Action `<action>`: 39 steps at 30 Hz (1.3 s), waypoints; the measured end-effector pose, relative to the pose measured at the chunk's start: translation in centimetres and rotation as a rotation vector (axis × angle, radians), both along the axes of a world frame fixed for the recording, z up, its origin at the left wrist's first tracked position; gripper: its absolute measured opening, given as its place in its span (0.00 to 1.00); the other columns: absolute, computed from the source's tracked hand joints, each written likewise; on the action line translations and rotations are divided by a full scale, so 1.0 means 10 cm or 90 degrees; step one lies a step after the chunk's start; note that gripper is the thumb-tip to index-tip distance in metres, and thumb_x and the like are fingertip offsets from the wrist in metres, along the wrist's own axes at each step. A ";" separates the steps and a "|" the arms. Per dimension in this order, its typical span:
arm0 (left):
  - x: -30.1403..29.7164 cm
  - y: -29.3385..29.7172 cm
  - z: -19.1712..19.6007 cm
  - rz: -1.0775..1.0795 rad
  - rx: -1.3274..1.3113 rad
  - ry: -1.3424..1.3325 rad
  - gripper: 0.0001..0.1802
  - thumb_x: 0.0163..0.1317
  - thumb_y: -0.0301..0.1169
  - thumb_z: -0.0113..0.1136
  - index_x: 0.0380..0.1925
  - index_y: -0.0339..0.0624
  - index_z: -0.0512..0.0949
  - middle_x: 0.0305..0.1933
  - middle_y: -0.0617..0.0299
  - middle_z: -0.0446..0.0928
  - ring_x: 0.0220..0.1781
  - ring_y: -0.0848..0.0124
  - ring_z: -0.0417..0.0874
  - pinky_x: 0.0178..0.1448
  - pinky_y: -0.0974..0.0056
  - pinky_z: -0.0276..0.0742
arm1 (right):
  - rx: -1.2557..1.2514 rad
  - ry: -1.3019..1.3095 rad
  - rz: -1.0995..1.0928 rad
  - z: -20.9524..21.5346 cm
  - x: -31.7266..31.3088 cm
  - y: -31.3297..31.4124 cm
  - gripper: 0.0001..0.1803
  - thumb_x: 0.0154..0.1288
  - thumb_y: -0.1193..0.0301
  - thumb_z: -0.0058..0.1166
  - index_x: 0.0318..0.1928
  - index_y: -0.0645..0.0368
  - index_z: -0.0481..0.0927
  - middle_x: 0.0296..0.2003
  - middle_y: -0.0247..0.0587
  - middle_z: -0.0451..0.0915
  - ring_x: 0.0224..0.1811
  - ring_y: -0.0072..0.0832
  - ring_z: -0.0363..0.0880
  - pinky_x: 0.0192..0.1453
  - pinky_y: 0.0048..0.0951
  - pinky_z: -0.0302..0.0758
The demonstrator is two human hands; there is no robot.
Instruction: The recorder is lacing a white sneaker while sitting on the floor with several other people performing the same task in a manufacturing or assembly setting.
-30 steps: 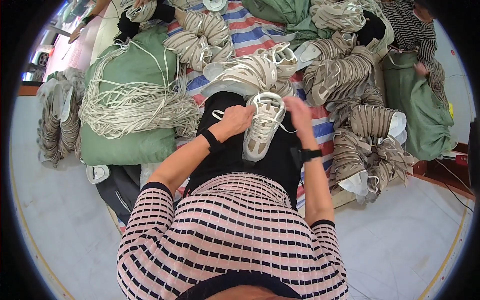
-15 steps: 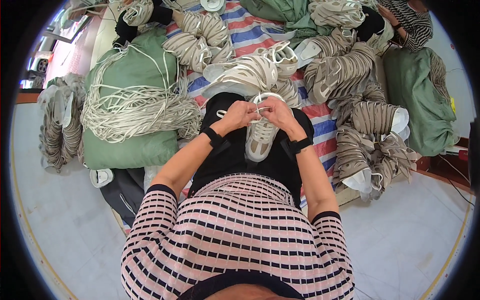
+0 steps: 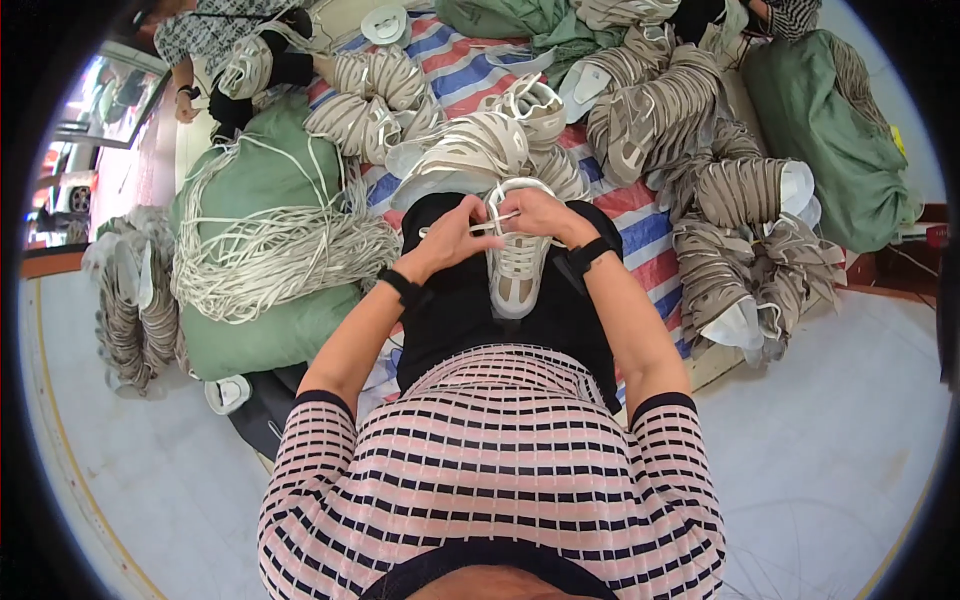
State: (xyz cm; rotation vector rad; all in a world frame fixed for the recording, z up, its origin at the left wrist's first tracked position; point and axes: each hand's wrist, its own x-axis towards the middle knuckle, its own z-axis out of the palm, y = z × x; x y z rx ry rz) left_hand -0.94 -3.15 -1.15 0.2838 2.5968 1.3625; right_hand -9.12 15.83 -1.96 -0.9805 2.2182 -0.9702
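Observation:
A beige and white sneaker (image 3: pixel 515 285) lies across my lap, toe toward me, with a white shoelace (image 3: pixel 519 256) threaded through its lower eyelets. My left hand (image 3: pixel 456 240) is at the left of the shoe's upper eyelets, fingers curled round the lace; a loop or end of lace sticks out on its far left side. Over the right side of the collar, my right hand (image 3: pixel 543 217) pinches the lace between thumb and fingertips. The exact spot where the lace passes through the fingers is partly hidden. Black bands circle both wrists.
White laces (image 3: pixel 270 260) lie heaped on a green sack (image 3: pixel 250 345) at left. Beyond my knees, nested sneaker uppers (image 3: pixel 470 150) rest on a striped sheet (image 3: pixel 640 235). More stacks (image 3: pixel 745 190) and another green sack (image 3: pixel 830 150) stand right. Another person's hand (image 3: pixel 186 106) shows far left.
My hands have drawn slightly apart over the shoe's upper eyelets, the left one opening out a little. The whole view has shifted, bringing another person's arm in at upper left.

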 end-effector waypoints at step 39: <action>-0.31 0.63 0.01 -0.114 -0.198 0.275 0.05 0.46 0.26 0.60 0.25 0.46 0.76 0.33 0.60 0.70 0.42 0.59 0.72 0.42 0.57 0.68 | 0.021 -0.097 -0.292 -0.22 0.61 0.61 0.16 0.65 0.62 0.38 0.35 0.60 0.75 0.30 0.52 0.80 0.37 0.50 0.78 0.41 0.51 0.68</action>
